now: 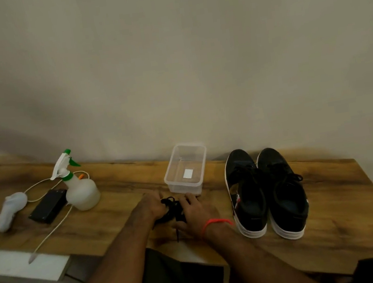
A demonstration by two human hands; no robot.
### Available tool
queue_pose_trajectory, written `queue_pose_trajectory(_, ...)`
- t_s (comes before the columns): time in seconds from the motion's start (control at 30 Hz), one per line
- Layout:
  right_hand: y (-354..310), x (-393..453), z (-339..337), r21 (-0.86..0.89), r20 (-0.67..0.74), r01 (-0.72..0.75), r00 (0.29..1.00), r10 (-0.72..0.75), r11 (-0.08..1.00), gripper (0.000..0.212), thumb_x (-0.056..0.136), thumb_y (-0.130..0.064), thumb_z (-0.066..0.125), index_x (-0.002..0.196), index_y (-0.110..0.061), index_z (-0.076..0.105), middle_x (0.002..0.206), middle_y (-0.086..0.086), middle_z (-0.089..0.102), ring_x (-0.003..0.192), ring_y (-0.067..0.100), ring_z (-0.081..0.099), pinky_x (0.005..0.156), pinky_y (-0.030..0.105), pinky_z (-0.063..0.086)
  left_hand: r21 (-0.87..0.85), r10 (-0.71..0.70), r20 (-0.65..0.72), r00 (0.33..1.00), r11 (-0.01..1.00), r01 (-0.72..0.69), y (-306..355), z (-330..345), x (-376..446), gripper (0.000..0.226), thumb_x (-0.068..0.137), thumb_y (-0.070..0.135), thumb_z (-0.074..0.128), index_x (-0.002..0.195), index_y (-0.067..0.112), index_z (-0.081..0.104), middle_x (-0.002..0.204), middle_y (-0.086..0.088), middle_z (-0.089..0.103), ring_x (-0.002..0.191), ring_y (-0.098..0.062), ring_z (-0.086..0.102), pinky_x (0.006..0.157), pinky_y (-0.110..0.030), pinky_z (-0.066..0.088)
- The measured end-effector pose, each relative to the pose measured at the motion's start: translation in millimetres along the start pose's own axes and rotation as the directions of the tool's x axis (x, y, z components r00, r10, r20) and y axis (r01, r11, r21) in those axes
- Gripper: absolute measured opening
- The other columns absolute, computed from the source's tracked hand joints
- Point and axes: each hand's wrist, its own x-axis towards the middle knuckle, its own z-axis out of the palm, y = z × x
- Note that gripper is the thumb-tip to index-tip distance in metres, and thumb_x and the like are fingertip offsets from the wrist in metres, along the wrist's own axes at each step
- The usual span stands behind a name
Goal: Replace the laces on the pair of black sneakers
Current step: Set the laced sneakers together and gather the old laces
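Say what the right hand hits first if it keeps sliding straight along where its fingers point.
Most likely the clear plastic container: the right hand points away from the person, fingertips just short of its near wall. The black laces lie beside it, to its left. Depth is unclear.

Container (pixel 186 169) behind laces (pixel 172 210), sneakers (pixel 267 192) to its right (side by side), spray bottle (pixel 80 191) and probably a sock (pixel 10 211) far left

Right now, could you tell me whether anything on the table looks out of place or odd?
Nothing looks spilled or damaged. The one oddity for a lacing job: a white sock lies at the far left beside a black box and a spray bottle. The black sneakers stand upright, side by side and laced.
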Motion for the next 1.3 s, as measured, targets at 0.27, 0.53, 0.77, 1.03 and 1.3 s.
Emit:
queue_pose_trajectory(0.27, 1.7, 2.2, 39.5, -0.088, -0.136, 0.027, 0.99, -0.039, 0.996, 0.036, 0.104, -0.02, 0.041, 0.138, -0.013, 0.051, 0.134, 0.015, 0.051, 0.124, 0.036, 0.044, 0.1, 0.043, 0.045, -0.044, -0.01, -0.014, 1.0, 0.999, 0.009, -7.8, 1.9, 19.1, 0.051, 0.097, 0.029, 0.065, 0.144, 0.016, 0.051, 0.148, -0.013, 0.048, 0.125, -0.027, 0.056, 0.101, -0.037, 0.051)
queue_pose_trajectory(0.53, 22.6, -11.2, 24.8, 0.299, -0.156, 0.109, 0.986, -0.064, 0.948, 0.028, 0.096, -0.014, 0.059, 0.119, -0.019, 0.073, 0.117, 0.006, 0.066, 0.11, 0.02, 0.058, 0.093, 0.02, 0.042, -0.019, -0.037, -0.019, 0.999, 0.999, 0.036, -5.9, 3.0, 22.8, 0.043, 0.093, 0.022, 0.067, 0.134, 0.015, 0.058, 0.138, -0.011, 0.055, 0.116, -0.025, 0.06, 0.095, -0.038, 0.054)
queue_pose_trajectory(0.77, 26.5, 5.4, -29.3, 0.672, -0.377, 0.079, 0.892, 0.249, 0.736, 0.026, 0.093, -0.017, 0.07, 0.117, -0.022, 0.074, 0.112, -0.002, 0.074, 0.104, 0.014, 0.067, 0.095, 0.033, 0.055, -0.139, 0.024, -0.327, 0.945, 0.988, -0.073, -0.5, -5.2, 13.9, 0.006, 0.097, 0.028, 0.055, 0.1, 0.023, 0.054, 0.104, -0.003, 0.056, 0.092, -0.022, 0.058, 0.074, -0.038, 0.052)
queue_pose_trajectory(1.03, 26.0, 98.4, -92.2, 0.587, -0.399, -0.014, 0.865, 0.304, 0.809, 0.025, 0.096, -0.006, 0.063, 0.119, -0.007, 0.072, 0.118, 0.013, 0.072, 0.112, 0.026, 0.065, 0.102, 0.027, 0.045, -0.12, 0.269, -0.258, 0.928, 0.944, -0.307, 10.7, 6.0, 18.5, 0.041, 0.095, 0.019, 0.058, 0.134, 0.029, 0.054, 0.136, 0.001, 0.038, 0.107, -0.021, 0.058, 0.086, -0.039, 0.056)
queue_pose_trajectory(1.3, 43.0, 175.8, -88.6, 0.6, -0.361, -0.12, 0.842, 0.402, 0.791, 0.04, 0.093, 0.008, 0.048, 0.121, -0.008, 0.072, 0.121, 0.016, 0.07, 0.112, 0.031, 0.065, 0.097, 0.018, 0.043, -0.057, 0.237, -0.177, 0.955, 0.966, -0.251, 5.4, 12.1, 33.1, 0.045, 0.097, 0.031, 0.059, 0.14, 0.027, 0.047, 0.139, 0.0, 0.035, 0.12, -0.022, 0.054, 0.096, -0.038, 0.053)
